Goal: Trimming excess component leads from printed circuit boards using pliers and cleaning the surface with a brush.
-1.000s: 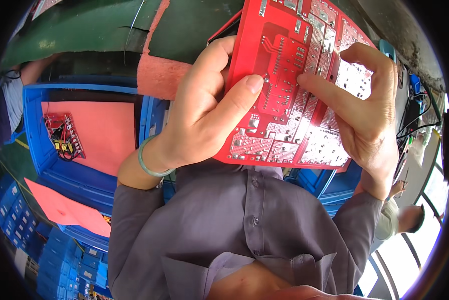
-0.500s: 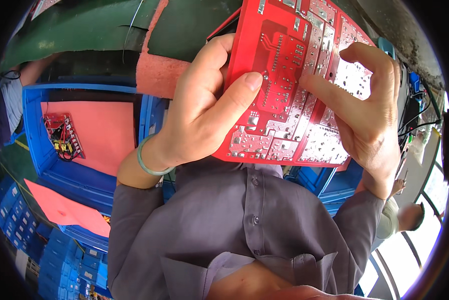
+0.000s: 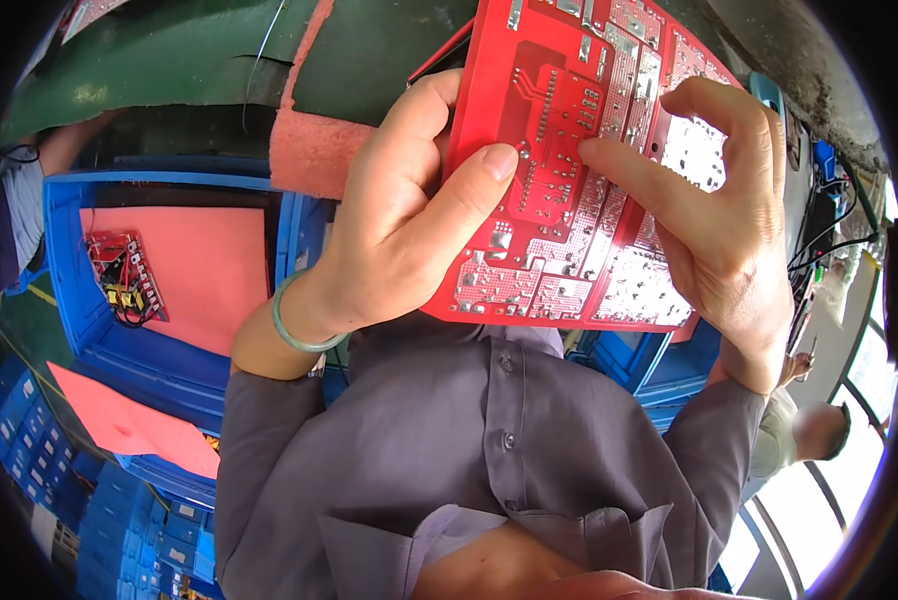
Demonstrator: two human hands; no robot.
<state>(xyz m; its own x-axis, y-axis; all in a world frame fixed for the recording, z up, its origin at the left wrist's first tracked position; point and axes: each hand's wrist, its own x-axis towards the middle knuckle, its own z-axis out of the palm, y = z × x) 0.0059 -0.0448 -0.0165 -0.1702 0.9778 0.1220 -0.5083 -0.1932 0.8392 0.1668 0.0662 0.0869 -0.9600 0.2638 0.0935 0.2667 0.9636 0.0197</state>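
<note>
A large red circuit board (image 3: pixel 544 250) is held up in front of my chest, its soldered side facing me, with silvery pads and rows of solder joints. My left hand (image 3: pixel 399 215) grips its left edge, thumb lying on the face and fingers behind. A green bangle circles that wrist. Over the right part of the board is my right hand (image 3: pixel 734 210), thumb and index finger spread apart. Its thumb tip is at the board's middle and the index tip near the upper right; whether they press on the surface I cannot tell.
To the left stands a blue crate (image 3: pixel 64 260) with a pink sheet (image 3: pixel 219 270) and another populated red board (image 3: pixel 124 280) inside. A second pink sheet (image 3: pixel 129 420) lies below it. Green matting (image 3: pixel 169 70) covers the bench. Another person (image 3: pixel 809 435) is at the right.
My right thumb and index finger have shifted slightly left across the board. The board and my left hand have drifted a little left too.
</note>
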